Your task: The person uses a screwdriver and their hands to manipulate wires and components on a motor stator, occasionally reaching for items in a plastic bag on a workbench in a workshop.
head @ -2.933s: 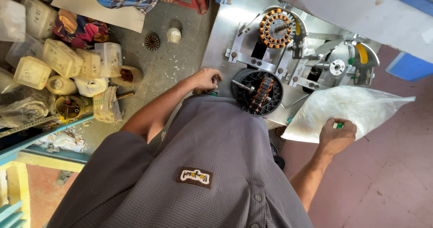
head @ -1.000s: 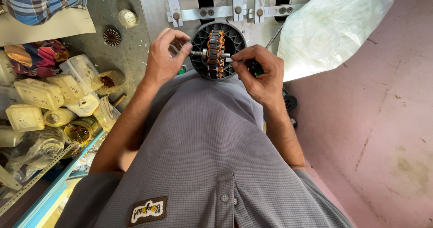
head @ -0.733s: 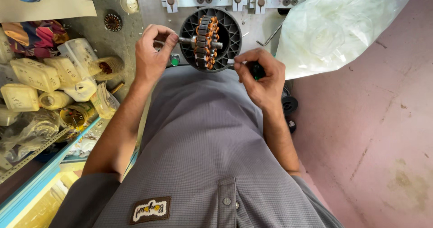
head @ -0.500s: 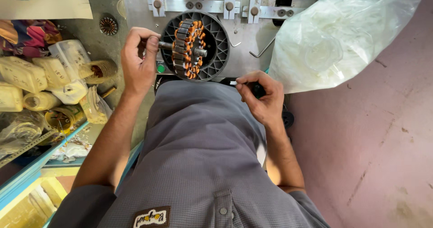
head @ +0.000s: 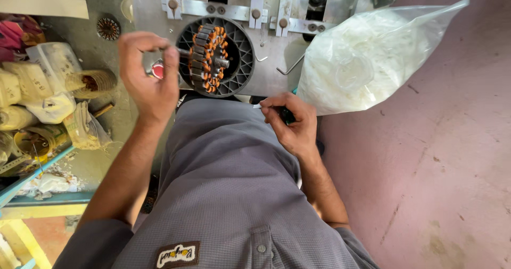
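Currently the left hand (head: 149,80) is raised beside the black round housing (head: 238,61), thumb and forefinger curled toward each other; whether they pinch anything cannot be told. The copper-wound stator (head: 206,58) sits on a shaft at the centre of that housing, which is mounted on the grey metal machine plate (head: 266,34). The right hand (head: 290,125) lies lower, against the grey shirt, fingers closed on a thin white strip and a dark tool. A clear plastic bag (head: 367,56) of white parts rests just right of it

Plastic bag (head: 367,61) crowding stator's (head: 208,58) right.
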